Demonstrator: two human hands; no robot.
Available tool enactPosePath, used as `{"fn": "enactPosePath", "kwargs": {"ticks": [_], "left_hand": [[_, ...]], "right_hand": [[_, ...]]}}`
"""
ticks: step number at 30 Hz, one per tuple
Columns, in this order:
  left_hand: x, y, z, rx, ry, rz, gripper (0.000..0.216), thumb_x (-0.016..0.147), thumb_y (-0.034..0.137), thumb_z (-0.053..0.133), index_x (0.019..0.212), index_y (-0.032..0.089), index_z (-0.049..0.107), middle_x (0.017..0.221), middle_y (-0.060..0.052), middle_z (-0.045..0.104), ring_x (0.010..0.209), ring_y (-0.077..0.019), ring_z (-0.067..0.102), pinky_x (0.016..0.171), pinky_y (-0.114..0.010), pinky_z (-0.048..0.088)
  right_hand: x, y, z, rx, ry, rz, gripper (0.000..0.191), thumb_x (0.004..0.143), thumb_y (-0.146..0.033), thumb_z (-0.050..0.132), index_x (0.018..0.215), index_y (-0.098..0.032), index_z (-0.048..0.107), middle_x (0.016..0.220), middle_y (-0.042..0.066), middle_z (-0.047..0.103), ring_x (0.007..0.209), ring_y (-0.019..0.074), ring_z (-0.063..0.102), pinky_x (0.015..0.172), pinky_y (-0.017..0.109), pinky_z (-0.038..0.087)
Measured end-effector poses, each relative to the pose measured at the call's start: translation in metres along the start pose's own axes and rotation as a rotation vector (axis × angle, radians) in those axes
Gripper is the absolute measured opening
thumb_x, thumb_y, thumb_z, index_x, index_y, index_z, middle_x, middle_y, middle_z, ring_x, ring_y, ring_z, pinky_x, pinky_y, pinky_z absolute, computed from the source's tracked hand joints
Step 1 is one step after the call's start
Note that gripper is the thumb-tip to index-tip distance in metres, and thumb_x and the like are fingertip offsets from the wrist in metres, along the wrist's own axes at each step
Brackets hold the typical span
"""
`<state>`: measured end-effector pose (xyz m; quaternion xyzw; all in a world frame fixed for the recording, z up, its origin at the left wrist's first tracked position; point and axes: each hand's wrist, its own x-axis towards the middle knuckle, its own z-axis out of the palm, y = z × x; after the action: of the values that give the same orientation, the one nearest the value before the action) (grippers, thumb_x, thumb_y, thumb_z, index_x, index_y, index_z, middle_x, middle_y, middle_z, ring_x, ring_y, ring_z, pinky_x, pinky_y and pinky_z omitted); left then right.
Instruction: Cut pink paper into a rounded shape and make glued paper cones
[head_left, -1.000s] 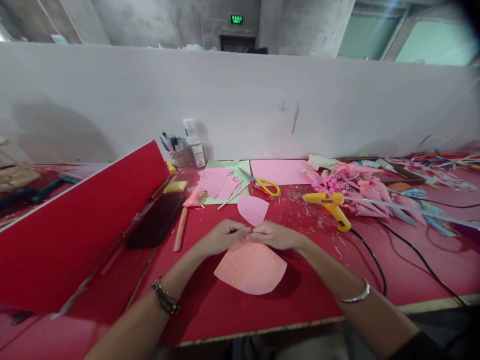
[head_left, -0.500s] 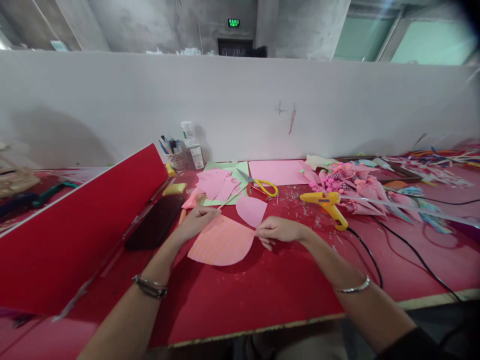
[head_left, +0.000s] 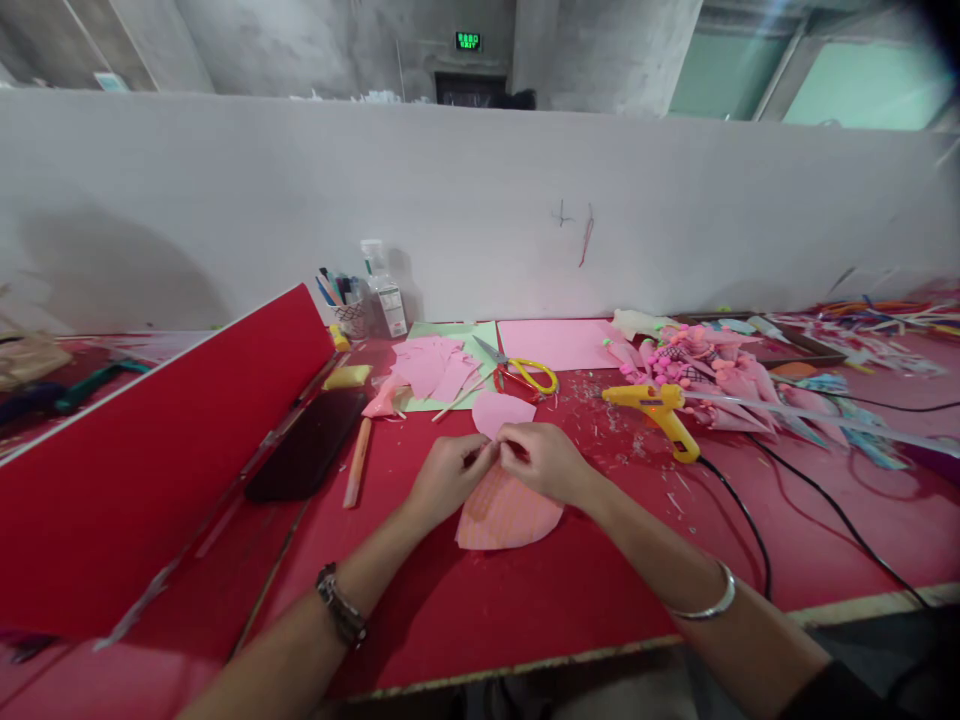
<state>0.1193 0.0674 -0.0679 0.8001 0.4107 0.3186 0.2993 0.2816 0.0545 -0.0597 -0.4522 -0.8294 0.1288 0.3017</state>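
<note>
A fan-shaped piece of pink paper with orange stripes (head_left: 508, 518) hangs from my fingers just above the red table. My left hand (head_left: 452, 478) pinches it near its upper tip. Right beside it, my right hand (head_left: 546, 462) pinches the same tip, and the fingertips of both hands meet. Those fingers hide the tip itself. Behind them lies a smaller plain pink paper piece (head_left: 501, 410), partly covered by my hands. Farther back rest scissors (head_left: 525, 372) with yellow and red handles.
At right is a yellow glue gun (head_left: 656, 408) with its cord, before a heap of pink cones (head_left: 705, 365). A marker (head_left: 358, 465), a dark phone-like slab (head_left: 307, 445) and a slanted red board (head_left: 165, 460) stand left. Pink cut-outs (head_left: 431, 365) lie behind.
Both hands have come together at the striped paper's tip. The left hand moved right, and the paper swung round with its curved edge toward me. The marker is now uncovered.
</note>
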Motion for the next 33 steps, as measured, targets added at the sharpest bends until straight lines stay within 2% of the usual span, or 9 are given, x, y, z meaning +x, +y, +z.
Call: {"fn": "enactPosePath", "kwargs": {"ticks": [7, 12, 17, 23, 27, 30, 33], "left_hand": [[0.001, 0.003, -0.004, 0.05, -0.018, 0.016, 0.032, 0.081, 0.032, 0.04, 0.058, 0.013, 0.053, 0.05, 0.005, 0.037, 0.05, -0.008, 0.032, 0.048, -0.02, 0.024], [0.005, -0.005, -0.011, 0.055, 0.032, -0.004, 0.036, 0.081, 0.035, 0.038, 0.051, 0.017, 0.037, 0.051, 0.006, 0.025, 0.049, -0.0077, 0.027, 0.046, -0.021, 0.02], [0.009, -0.014, -0.031, 0.064, 0.138, -0.04, 0.035, 0.081, 0.037, 0.037, 0.053, 0.019, 0.027, 0.054, 0.005, 0.023, 0.05, -0.0081, 0.027, 0.046, -0.022, 0.019], [0.01, -0.016, -0.048, 0.088, 0.211, -0.041, 0.032, 0.08, 0.035, 0.036, 0.052, 0.018, 0.032, 0.053, 0.005, 0.026, 0.051, -0.009, 0.028, 0.046, -0.022, 0.021], [0.009, -0.021, -0.045, 0.106, 0.191, -0.011, 0.033, 0.081, 0.036, 0.036, 0.053, 0.017, 0.039, 0.051, 0.004, 0.032, 0.051, -0.0093, 0.032, 0.046, -0.021, 0.026], [0.009, -0.023, -0.039, 0.132, 0.142, 0.033, 0.036, 0.083, 0.036, 0.035, 0.054, 0.016, 0.043, 0.05, 0.004, 0.037, 0.05, -0.0098, 0.037, 0.046, -0.021, 0.029], [0.009, -0.022, -0.035, 0.195, 0.103, 0.101, 0.033, 0.084, 0.033, 0.035, 0.063, 0.015, 0.053, 0.057, 0.002, 0.05, 0.056, -0.0118, 0.046, 0.052, -0.022, 0.035]], "right_hand": [[0.0, 0.002, 0.002, -0.032, -0.004, 0.035, 0.01, 0.071, -0.018, 0.045, 0.062, -0.017, 0.049, 0.052, -0.005, 0.04, 0.048, 0.0078, 0.033, 0.048, 0.022, 0.018], [0.002, 0.01, -0.003, -0.005, 0.004, 0.058, 0.008, 0.068, -0.017, 0.045, 0.061, -0.018, 0.046, 0.052, -0.006, 0.038, 0.049, 0.0072, 0.033, 0.049, 0.021, 0.019], [0.004, 0.023, -0.01, -0.015, 0.034, 0.098, 0.009, 0.068, -0.017, 0.045, 0.058, -0.018, 0.043, 0.051, -0.006, 0.036, 0.048, 0.0075, 0.032, 0.049, 0.021, 0.019], [0.003, 0.034, -0.017, -0.004, 0.11, 0.135, 0.012, 0.071, -0.018, 0.044, 0.059, -0.018, 0.046, 0.053, -0.004, 0.041, 0.05, 0.0092, 0.035, 0.051, 0.022, 0.022], [0.003, 0.038, -0.02, 0.033, 0.19, 0.157, 0.015, 0.08, -0.021, 0.038, 0.074, -0.017, 0.052, 0.065, 0.0, 0.053, 0.058, 0.0114, 0.045, 0.057, 0.022, 0.03], [0.004, 0.031, -0.017, 0.182, 0.111, 0.079, 0.021, 0.085, -0.028, 0.038, 0.092, -0.017, 0.054, 0.079, 0.002, 0.059, 0.069, 0.0129, 0.05, 0.063, 0.022, 0.035], [0.004, 0.022, -0.011, 0.285, -0.073, 0.001, 0.022, 0.085, -0.03, 0.04, 0.083, -0.015, 0.057, 0.074, 0.001, 0.057, 0.068, 0.0126, 0.05, 0.061, 0.021, 0.035]]}}
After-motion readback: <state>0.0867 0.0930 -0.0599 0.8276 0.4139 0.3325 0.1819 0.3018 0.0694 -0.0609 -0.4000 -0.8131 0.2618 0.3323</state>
